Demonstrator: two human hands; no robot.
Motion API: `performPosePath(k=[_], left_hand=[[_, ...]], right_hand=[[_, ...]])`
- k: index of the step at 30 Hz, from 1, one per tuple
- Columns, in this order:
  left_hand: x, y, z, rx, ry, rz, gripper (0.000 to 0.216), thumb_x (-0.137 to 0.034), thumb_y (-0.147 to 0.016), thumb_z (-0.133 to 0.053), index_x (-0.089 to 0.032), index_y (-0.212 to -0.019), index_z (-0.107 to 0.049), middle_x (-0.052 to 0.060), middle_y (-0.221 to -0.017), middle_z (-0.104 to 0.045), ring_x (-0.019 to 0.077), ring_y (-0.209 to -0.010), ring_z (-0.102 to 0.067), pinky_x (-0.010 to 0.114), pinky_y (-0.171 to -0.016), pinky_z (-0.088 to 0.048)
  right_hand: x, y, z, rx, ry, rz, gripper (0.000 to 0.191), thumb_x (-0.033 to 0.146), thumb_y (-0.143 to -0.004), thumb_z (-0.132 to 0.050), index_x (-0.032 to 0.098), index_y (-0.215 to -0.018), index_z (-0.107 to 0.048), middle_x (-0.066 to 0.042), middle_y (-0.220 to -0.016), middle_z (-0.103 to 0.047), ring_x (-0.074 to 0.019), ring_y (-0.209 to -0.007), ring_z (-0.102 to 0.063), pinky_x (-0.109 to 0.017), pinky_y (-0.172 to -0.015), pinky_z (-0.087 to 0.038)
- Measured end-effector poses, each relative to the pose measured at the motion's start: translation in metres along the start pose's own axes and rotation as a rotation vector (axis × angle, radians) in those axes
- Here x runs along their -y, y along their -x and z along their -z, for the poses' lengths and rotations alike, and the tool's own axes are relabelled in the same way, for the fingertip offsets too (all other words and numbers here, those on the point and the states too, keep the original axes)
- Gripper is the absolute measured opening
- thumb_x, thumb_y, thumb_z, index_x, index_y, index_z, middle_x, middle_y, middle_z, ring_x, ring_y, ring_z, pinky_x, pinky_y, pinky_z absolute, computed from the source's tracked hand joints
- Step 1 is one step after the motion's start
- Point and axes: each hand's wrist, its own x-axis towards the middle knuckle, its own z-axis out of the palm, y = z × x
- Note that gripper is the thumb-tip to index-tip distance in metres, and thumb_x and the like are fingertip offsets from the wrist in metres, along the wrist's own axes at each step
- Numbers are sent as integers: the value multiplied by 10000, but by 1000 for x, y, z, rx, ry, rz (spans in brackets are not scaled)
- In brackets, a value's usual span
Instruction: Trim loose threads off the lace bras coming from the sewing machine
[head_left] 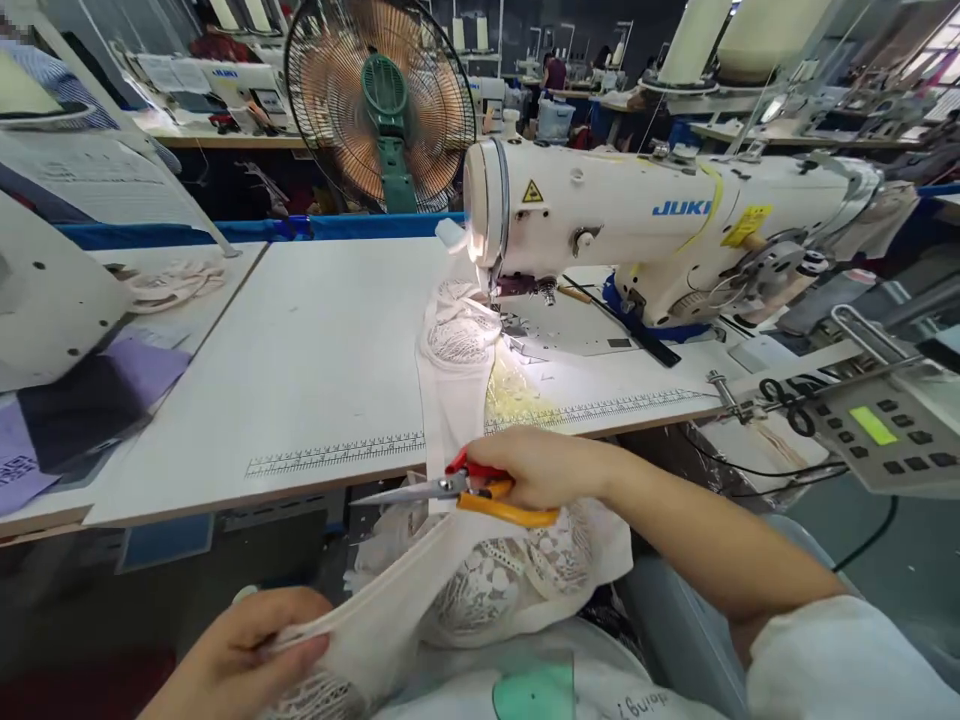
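Note:
Scissors point(448, 487) with one red and one orange handle are in my right hand point(551, 466), their blades pointing left past the table's front edge. My right fingers are also at a pale strip of fabric there; whether they grip it is hard to tell. At the lower left, my left hand point(259, 645) pinches the edge of a cream lace bra point(480, 590) between thumb and fingers. That bra hangs over my lap, below the table. Another lace bra piece point(459, 345) lies on the table by the sewing machine's needle, with fabric running down towards my right hand.
The white JUKI sewing machine point(600, 200) stands on the white table point(322, 350), which bears a printed ruler point(337, 455). A black tool point(637, 335) lies under its arm. A control panel point(881, 425) is at right, purple-and-black fabric point(97, 400) at left, a fan point(379, 105) behind.

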Motion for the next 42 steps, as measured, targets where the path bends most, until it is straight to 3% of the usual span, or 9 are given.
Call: performPosePath(k=[2,4,6,9,13,17,23,29,42], left_hand=[[6,-12,1,131,-8,-76,271,-356,-765,-525,-210,-555,-613,4,-588,-563,136,-519,-523,188,-485,-420],[10,-22,-2,168,-81,-147,229,-310,-802,-493,-209,-640,-620,20,-713,-597,153,-647,-582,181,-578,-461],[8,-29,-9,77,-191,-214,122,-253,-807,-505,-226,-833,-621,23,-843,-630,155,-766,-608,170,-664,-474],[-7,-39,-22,-79,-312,-417,227,-164,-792,-522,-238,-1006,-536,19,-926,-640,143,-836,-610,175,-737,-477],[-38,-56,-39,-241,-368,-608,138,-132,-782,-521,-203,-895,-552,26,-836,-646,146,-793,-615,205,-710,-494],[-53,-67,-46,-255,-265,-435,74,-210,-760,-551,-193,-786,-618,18,-707,-660,156,-648,-608,228,-570,-490],[-56,-69,-43,-91,256,-58,66,-238,-717,-608,-180,-693,-629,15,-689,-639,136,-628,-573,203,-551,-473],[-58,-73,-43,-107,377,68,74,-235,-638,-691,-186,-634,-635,-3,-685,-632,126,-640,-546,192,-562,-455],[-62,-75,-43,-113,341,249,255,-393,-551,-750,-159,-592,-658,11,-583,-626,129,-568,-517,206,-503,-426]], right_hand=[[-9,-6,1,-23,9,-13,119,216,-752,-534,179,-724,-425,-3,-695,-527,-120,-585,-429,-216,-513,-294],[-12,-12,2,-22,-7,-5,144,239,-761,-529,184,-711,-405,6,-677,-502,-115,-570,-405,-220,-511,-285],[-9,-17,4,-1,-40,9,151,227,-761,-523,188,-704,-389,12,-676,-488,-113,-572,-394,-223,-515,-282],[0,-22,9,45,-80,26,185,184,-737,-527,194,-678,-353,20,-670,-464,-110,-577,-381,-224,-515,-278],[9,-29,16,75,-99,52,229,171,-727,-534,201,-663,-316,32,-657,-432,-106,-572,-366,-223,-511,-276],[10,-33,22,108,-89,84,209,169,-744,-518,199,-666,-326,28,-669,-437,-107,-580,-368,-231,-523,-276],[2,-36,29,113,-28,110,215,164,-738,-522,195,-648,-329,34,-638,-423,-105,-563,-370,-235,-522,-274],[0,-38,31,79,-16,138,211,182,-741,-528,196,-649,-339,32,-640,-435,-107,-560,-377,-239,-513,-276],[1,-38,29,82,-8,171,207,146,-738,-525,195,-650,-343,24,-648,-453,-109,-567,-399,-239,-506,-304]])
